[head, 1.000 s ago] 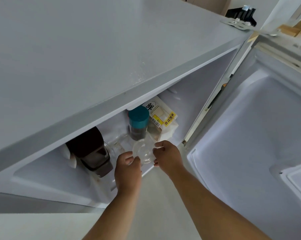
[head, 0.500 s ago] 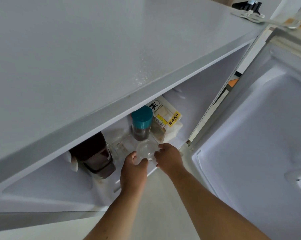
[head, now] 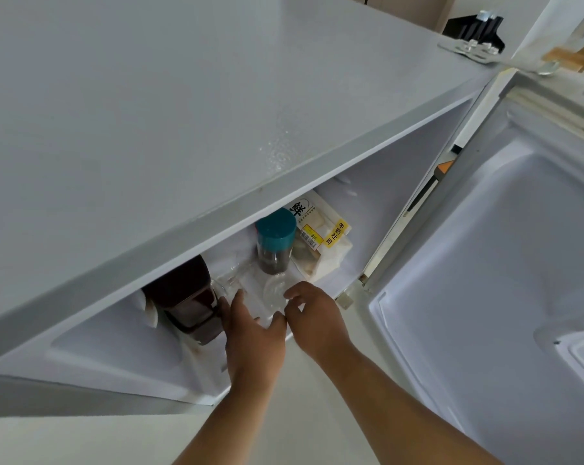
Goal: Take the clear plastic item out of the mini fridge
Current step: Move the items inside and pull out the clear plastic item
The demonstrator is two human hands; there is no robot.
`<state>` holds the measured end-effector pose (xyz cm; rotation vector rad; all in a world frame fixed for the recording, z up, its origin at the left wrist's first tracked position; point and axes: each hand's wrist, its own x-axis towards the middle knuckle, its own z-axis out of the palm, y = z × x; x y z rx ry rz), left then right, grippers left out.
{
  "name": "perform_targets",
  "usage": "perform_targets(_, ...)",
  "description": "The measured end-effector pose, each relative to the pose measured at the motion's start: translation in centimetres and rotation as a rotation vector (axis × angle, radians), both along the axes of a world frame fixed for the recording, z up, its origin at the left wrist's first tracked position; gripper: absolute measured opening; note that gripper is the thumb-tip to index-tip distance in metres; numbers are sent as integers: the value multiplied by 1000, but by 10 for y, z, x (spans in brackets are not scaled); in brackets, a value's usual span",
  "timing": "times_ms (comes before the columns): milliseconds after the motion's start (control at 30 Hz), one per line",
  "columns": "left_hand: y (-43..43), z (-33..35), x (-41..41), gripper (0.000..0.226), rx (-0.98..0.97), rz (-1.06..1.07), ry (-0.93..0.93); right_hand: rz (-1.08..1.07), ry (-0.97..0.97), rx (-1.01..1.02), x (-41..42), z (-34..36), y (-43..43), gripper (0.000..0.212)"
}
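The clear plastic item, a round see-through cup or lid, lies at the front of the mini fridge's shelf, just in front of a teal-capped bottle. My left hand reaches in from below, fingers spread along the item's left side and thumb at its lower edge. The curled fingertips of my right hand rest on its right rim. The item sits between the two hands, partly hidden by them.
A teal-capped bottle with dark contents and a bag of bread stand behind the item. A dark-lidded container and more clear ware are to the left. The open door hangs on the right.
Both hands stay around the clear item at the shelf front. My left fingers have spread wider to the left, and the view has shifted slightly.
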<state>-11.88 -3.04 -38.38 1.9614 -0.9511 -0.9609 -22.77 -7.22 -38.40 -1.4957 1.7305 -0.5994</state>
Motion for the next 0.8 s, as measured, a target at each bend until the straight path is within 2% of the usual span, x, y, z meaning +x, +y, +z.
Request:
perform_targets(233,-18,0,6,69,-3,-13,60,-49,-69,52,-10,3,5,26)
perform_targets(400,10,3,2,57,-120,-15,52,-110,-147,41,-16,3,8,16)
perform_targets(533,23,9,-1,41,-162,57,236,-121,-380,118,-13,12,6,64)
perform_targets(600,19,8,-3,33,-144,72,304,-92,-448,130,-13,16,3,73)
perform_targets(733,0,3,-2,30,-60,59,425,-59,-261,11,-13,16,-6,55)
perform_targets(800,-6,-2,-1,33,-33,30,406,-36,-104,-81,-13,16,-9,56)
